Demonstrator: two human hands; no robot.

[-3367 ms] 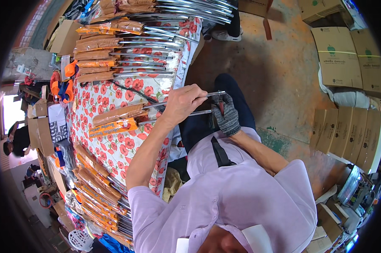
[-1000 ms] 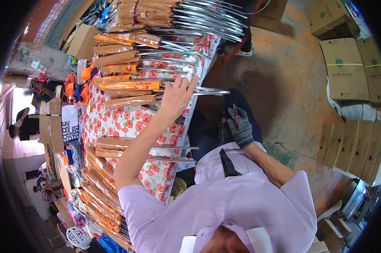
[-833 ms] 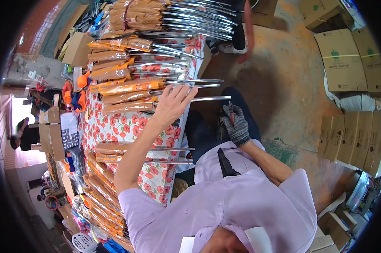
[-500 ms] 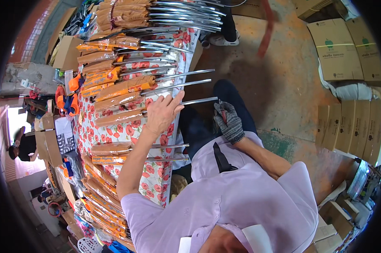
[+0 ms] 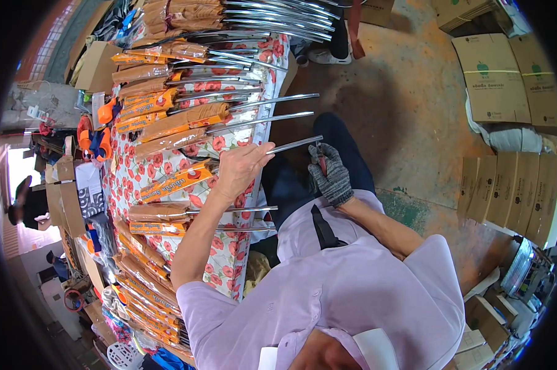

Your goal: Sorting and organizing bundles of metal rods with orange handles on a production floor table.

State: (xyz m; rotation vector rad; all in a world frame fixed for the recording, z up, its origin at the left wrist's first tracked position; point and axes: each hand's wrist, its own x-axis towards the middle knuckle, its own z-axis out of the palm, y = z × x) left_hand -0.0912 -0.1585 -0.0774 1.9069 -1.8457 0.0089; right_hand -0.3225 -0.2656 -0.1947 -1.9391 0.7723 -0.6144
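My bare left hand is closed around a shiny metal tube at the table's edge. The tube's far end is in a brown and orange plastic-wrapped sleeve, lying on the flowered tablecloth. Its bare end sticks out past the edge, slanting up to the right. My right hand, in a dark grey knitted glove, is curled around a small tool with a red handle. The tool's tip is close to the tube's bare end; whether they touch I cannot tell.
Similar wrapped tubes lie in rows farther along the table, with a stack nearer me. Orange-handled things lie along the left side. Cardboard boxes stand at the right. Another person's shoe shows at the top.
The held tube has turned, so its sleeve shows the orange side, and its bare end has tilted upward. My left hand has shifted slightly and closed more around it. My right hand has turned slightly.
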